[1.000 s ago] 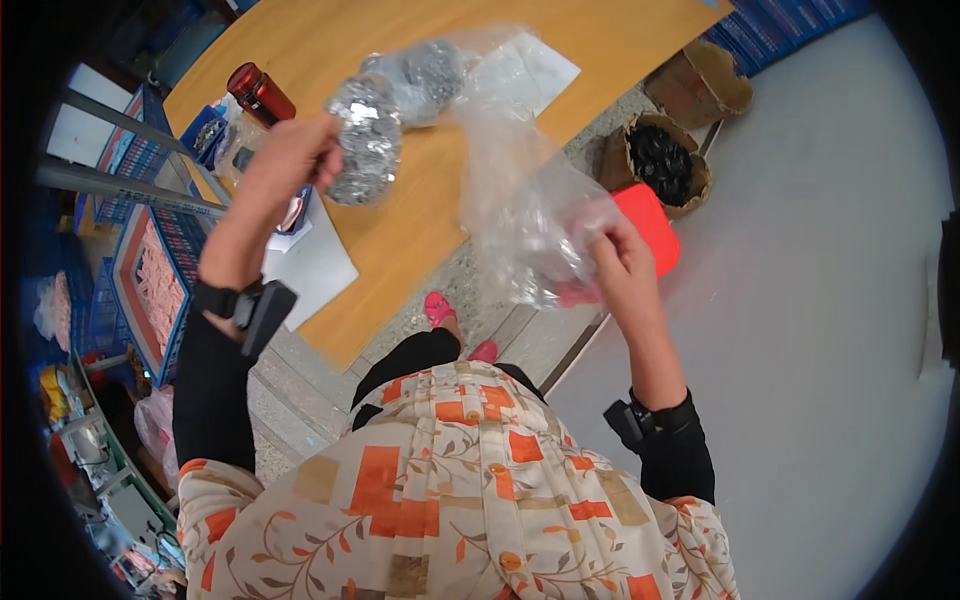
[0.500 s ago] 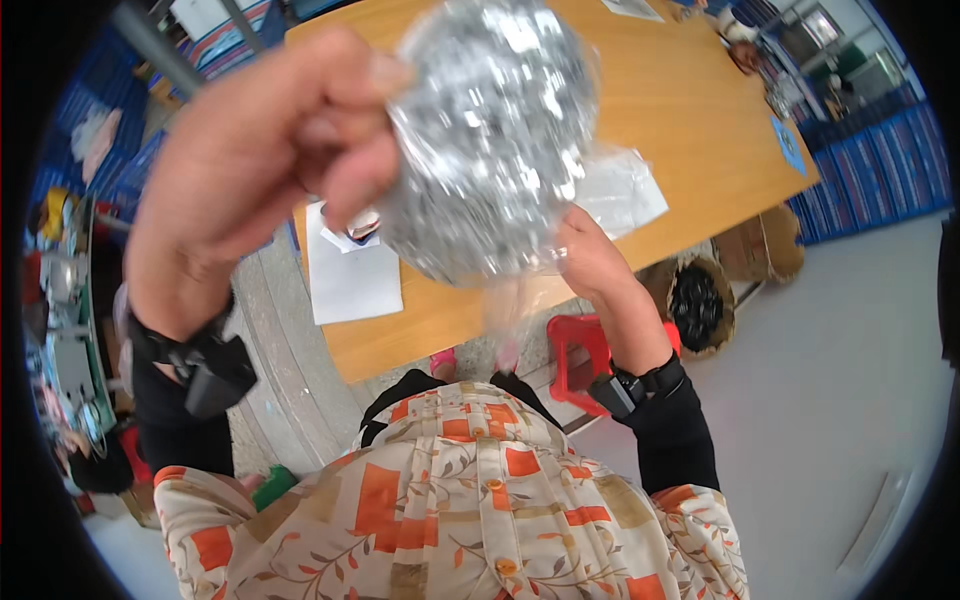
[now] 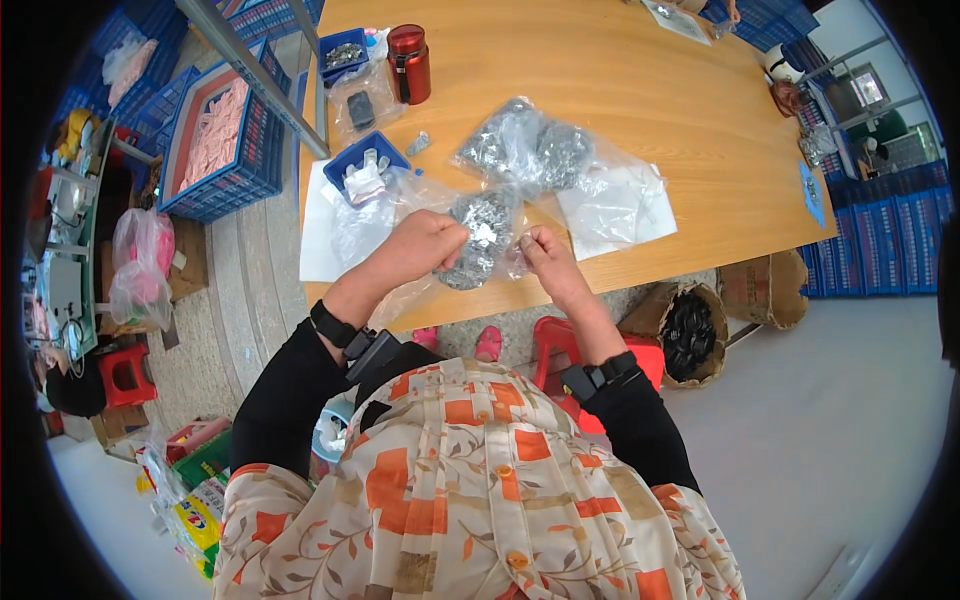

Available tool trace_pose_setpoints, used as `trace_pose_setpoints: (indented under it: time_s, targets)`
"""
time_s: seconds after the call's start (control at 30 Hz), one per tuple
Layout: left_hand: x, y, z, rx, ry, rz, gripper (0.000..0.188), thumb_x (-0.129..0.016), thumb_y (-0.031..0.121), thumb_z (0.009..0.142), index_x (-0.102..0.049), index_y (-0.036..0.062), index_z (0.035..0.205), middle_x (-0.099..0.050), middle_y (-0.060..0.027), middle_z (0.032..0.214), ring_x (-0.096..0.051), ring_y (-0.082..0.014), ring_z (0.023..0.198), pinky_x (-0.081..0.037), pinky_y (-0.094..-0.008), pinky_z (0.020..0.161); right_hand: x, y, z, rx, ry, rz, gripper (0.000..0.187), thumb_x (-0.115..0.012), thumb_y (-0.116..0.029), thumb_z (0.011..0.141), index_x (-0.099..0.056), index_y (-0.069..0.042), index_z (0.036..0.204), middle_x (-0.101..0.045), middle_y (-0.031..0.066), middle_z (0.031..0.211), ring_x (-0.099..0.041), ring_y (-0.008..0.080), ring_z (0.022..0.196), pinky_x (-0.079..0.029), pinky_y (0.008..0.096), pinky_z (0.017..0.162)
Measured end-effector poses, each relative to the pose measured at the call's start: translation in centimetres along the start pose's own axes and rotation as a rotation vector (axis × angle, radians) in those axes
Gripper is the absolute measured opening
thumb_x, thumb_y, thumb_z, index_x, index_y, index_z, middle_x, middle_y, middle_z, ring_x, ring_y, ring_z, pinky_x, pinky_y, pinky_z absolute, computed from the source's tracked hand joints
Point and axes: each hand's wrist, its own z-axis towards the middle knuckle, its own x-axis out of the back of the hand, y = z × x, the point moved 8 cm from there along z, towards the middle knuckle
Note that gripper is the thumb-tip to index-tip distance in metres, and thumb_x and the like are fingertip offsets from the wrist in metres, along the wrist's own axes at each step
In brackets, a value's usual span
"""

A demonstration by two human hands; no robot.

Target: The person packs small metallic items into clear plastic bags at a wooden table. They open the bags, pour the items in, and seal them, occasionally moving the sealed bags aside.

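Between my hands, over the near edge of the table, is a clear plastic bag (image 3: 478, 240) packed with small shiny silver pieces, too small to name. My left hand (image 3: 420, 247) is closed on the bag's left side. With fingertips pinched together, my right hand (image 3: 552, 265) grips the clear film at its right side. Just beyond lie more filled bags of silver pieces (image 3: 562, 155). Flat clear plastic bags (image 3: 612, 208) rest on a white sheet to the right. To the left, a small blue bin (image 3: 349, 160) holds white and clear bits.
On the wooden table (image 3: 700, 150) stand a red flask (image 3: 409, 65) and another blue bin (image 3: 342, 52) with metal parts. A grey metal post (image 3: 255, 75) rises at the left. Below on the right are a red stool (image 3: 557, 345) and a carton of black items (image 3: 690, 335).
Both hands have come down with the bag of silver pieces, from close in front of me to the table's near edge. My left hand has moved right and nearer to the right hand.
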Motion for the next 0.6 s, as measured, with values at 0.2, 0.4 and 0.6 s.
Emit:
trace_pose_setpoints:
  time_s: [0.2,0.4,0.6]
  targets:
    - [-2.0,-2.8,0.4,0.027,-0.031,0.158,0.039,-0.051,0.027,0.088,-0.059,0.0001,0.06,-0.06,-0.0079,0.057,-0.057,-0.0178,0.055,-0.047,-0.0331,0.058,0.3,-2.3,-0.3,0.299,0.228,-0.125,0.018,-0.054,-0.019,0.1,-0.057,-0.004,0.091,-0.059,-0.0026,0.085,-0.049,0.0059,0.077,-0.042,0.0233,0.069]
    - [-4.1,-3.2,0.5,0.016,-0.116,0.158,0.04,-0.051,0.028,0.088,-0.06,-0.001,0.062,-0.06,-0.0086,0.058,-0.059,-0.0176,0.055,-0.048,-0.0318,0.057,-0.7,-5.4,-1.1,0.282,0.191,-0.079,0.01,-0.052,-0.01,0.095,-0.058,-0.003,0.091,-0.057,-0.0036,0.082,-0.046,0.0048,0.075,-0.041,0.0233,0.068]
    - [-3.8,-3.9,1.6,0.161,-0.036,-0.024,0.041,-0.05,0.029,0.088,-0.061,-0.0011,0.062,-0.061,-0.0103,0.058,-0.061,-0.0188,0.057,-0.049,-0.0346,0.058,-0.6,-5.8,-4.3,0.239,0.01,-0.045,0.008,-0.048,-0.005,0.092,-0.056,-0.005,0.093,-0.061,-0.0029,0.087,-0.048,0.0058,0.076,-0.043,0.0232,0.071]
